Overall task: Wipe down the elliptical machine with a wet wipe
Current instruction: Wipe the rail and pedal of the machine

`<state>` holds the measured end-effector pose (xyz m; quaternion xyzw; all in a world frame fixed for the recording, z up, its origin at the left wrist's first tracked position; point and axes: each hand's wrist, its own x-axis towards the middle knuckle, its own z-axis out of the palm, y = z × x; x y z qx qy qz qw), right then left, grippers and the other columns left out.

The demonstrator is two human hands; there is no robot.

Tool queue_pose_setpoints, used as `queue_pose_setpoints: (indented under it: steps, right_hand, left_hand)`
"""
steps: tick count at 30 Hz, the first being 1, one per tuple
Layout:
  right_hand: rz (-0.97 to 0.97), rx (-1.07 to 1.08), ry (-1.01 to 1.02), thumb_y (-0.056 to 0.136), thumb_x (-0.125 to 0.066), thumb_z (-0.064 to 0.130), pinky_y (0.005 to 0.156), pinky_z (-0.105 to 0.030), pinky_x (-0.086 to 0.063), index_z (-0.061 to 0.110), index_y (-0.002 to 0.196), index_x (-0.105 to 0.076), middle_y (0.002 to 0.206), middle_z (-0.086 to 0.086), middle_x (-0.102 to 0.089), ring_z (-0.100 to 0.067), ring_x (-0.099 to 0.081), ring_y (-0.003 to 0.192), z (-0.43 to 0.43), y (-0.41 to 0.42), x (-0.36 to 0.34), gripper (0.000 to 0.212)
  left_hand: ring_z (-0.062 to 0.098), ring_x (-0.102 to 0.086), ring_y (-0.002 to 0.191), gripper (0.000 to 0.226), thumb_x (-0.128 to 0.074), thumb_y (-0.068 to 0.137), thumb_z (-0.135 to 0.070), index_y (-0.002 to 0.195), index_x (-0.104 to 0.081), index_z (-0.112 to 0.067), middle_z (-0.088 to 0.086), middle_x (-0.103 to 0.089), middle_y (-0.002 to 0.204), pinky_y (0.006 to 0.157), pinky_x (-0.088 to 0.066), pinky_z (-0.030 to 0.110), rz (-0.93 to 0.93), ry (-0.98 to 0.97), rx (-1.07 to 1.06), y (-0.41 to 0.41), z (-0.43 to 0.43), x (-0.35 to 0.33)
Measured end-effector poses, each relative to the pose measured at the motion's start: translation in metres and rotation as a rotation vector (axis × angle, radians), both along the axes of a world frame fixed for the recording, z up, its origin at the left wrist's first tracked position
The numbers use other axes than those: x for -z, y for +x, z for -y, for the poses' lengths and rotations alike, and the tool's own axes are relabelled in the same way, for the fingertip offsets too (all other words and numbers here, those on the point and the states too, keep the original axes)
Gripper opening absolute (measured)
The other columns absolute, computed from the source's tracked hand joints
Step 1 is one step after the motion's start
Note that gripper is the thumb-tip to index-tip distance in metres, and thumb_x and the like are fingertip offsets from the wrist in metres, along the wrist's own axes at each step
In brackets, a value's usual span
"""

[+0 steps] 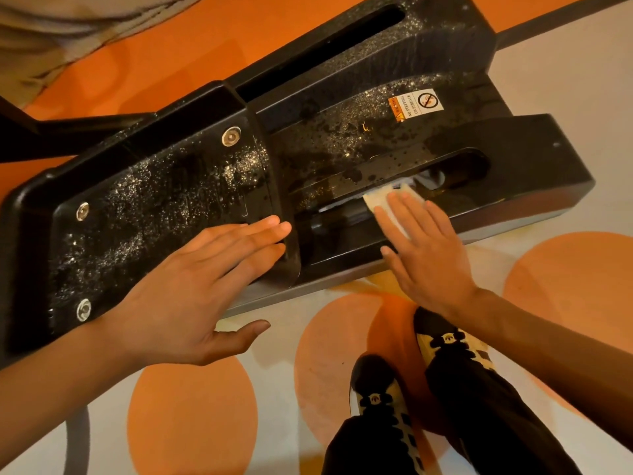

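Looking down through the head camera, the elliptical machine [205, 186] runs across the frame from 8 o'clock up to 2 o'clock. Its long housing is moulded black plastic, glossy, with rounded edges. The top is speckled with pale flecks and dark wet patches. Three round metal bolts [231, 136] sit in the broad cover panel at 9 to 10 o'clock. One long slot [329, 32] is cut through the housing at 12 o'clock, and a second opens just right of centre. A white and orange warning sticker [416, 104] lies flat on the plastic at 1 o'clock.

The wet wipe [383, 200] is a pale, folded rectangle just right of centre, at the near lip of the second slot. The right hand [424, 248] lies flat on top of it with fingers straight and close together, pressing it against the plastic. The left hand [191, 286], at 8 o'clock, rests palm down on the cover panel. Its fingers are straight and together and its thumb is spread out past the housing's edge; it holds nothing.

A grey metal rail [513, 222] runs under the housing's near edge. The floor [274, 440] is smooth and pale with large orange circles, and it turns solid orange beyond the machine at 11 o'clock. At 5 o'clock are two black shoes [376, 399] with cream striped panels, below black trouser legs.
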<state>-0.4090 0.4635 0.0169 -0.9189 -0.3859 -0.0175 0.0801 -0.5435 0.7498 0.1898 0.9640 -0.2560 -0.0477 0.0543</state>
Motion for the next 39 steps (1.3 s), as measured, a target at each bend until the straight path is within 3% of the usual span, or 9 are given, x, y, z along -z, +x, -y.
queue_pose_setpoints:
  steps: [4,9,13,18,21,28,34,36,39]
  right_hand:
    - [-0.032,-0.153,-0.057,0.105,-0.03,0.046,0.127,-0.048,-0.016,0.021,0.161,-0.03,0.167,-0.016,-0.025,-0.031,-0.017,0.156,0.005,0.0,0.004,0.062]
    - [-0.007,0.152,0.072,0.105,-0.028,0.048,0.125,-0.049,-0.022,0.007,0.153,-0.041,0.152,-0.019,-0.047,-0.033,-0.035,0.148,0.011,0.01,-0.001,0.064]
    - [-0.016,0.007,0.183,0.107,-0.03,0.042,0.123,-0.05,-0.026,0.005,0.148,-0.05,0.144,-0.02,-0.055,-0.035,-0.045,0.14,-0.024,-0.01,0.005,0.058]
    - [0.017,0.001,0.069,0.106,-0.031,0.04,0.126,-0.05,-0.019,0.02,0.157,-0.04,0.162,-0.016,-0.035,-0.033,-0.028,0.153,0.001,0.0,0.008,0.055]
    - [0.05,-0.013,0.048,0.106,-0.029,0.035,0.126,-0.05,-0.018,0.012,0.159,-0.034,0.165,-0.016,-0.031,-0.031,-0.021,0.156,0.02,0.003,0.01,0.058]
    - [0.083,-0.013,0.389,0.11,-0.034,0.023,0.115,-0.045,-0.039,-0.002,0.14,-0.057,0.14,-0.023,-0.059,-0.034,-0.054,0.135,0.016,0.016,0.02,0.046]
    - [0.056,0.22,0.735,0.109,-0.038,0.017,0.089,-0.039,-0.041,-0.006,0.131,-0.06,0.114,-0.023,-0.064,-0.028,-0.054,0.104,0.007,0.034,-0.01,0.039]
    - [0.062,0.316,0.67,0.11,-0.037,0.023,0.098,-0.042,-0.041,-0.004,0.138,-0.055,0.126,-0.023,-0.06,-0.032,-0.054,0.115,0.005,0.053,-0.02,0.043]
    - [-0.061,0.334,0.267,0.109,-0.021,0.045,0.123,-0.048,-0.026,0.0,0.15,-0.041,0.152,-0.021,-0.044,-0.034,-0.036,0.145,-0.009,0.071,-0.023,0.064]
  left_hand:
    - [0.027,-0.03,0.156,0.071,-0.042,0.104,-0.058,0.153,-0.037,-0.006,0.013,-0.033,0.166,0.122,-0.032,0.047,0.003,0.006,0.003,0.0,-0.001,0.0]
    - [0.027,-0.03,0.156,0.07,-0.044,0.104,-0.057,0.153,-0.037,-0.007,0.013,-0.034,0.166,0.122,-0.033,0.048,-0.001,-0.003,0.004,0.0,-0.001,0.001]
    - [0.028,-0.031,0.156,0.07,-0.043,0.104,-0.057,0.152,-0.038,-0.007,0.013,-0.034,0.166,0.12,-0.035,0.05,-0.009,-0.004,-0.001,0.0,0.0,0.0]
    - [0.029,-0.031,0.155,0.07,-0.044,0.103,-0.057,0.151,-0.039,-0.006,0.014,-0.035,0.165,0.119,-0.036,0.051,-0.011,-0.005,-0.001,0.0,-0.001,0.0]
    - [0.028,-0.031,0.155,0.071,-0.043,0.104,-0.058,0.152,-0.038,-0.007,0.013,-0.035,0.166,0.12,-0.035,0.049,-0.001,-0.007,-0.002,0.0,-0.001,0.0]
    - [0.028,-0.032,0.155,0.071,-0.043,0.103,-0.058,0.151,-0.04,-0.006,0.013,-0.036,0.165,0.119,-0.036,0.05,0.008,-0.015,0.003,0.0,-0.001,0.001]
    - [0.027,-0.032,0.155,0.072,-0.044,0.103,-0.058,0.151,-0.041,-0.005,0.012,-0.035,0.166,0.119,-0.036,0.05,0.002,-0.012,0.003,0.0,-0.001,0.001]
    - [0.027,-0.032,0.155,0.071,-0.044,0.103,-0.058,0.151,-0.04,-0.006,0.012,-0.035,0.166,0.12,-0.036,0.049,0.004,-0.014,0.002,0.0,-0.001,0.001]
    - [0.027,-0.032,0.155,0.071,-0.043,0.103,-0.059,0.151,-0.04,-0.007,0.012,-0.036,0.165,0.118,-0.038,0.051,0.004,-0.011,-0.003,0.0,-0.001,0.001]
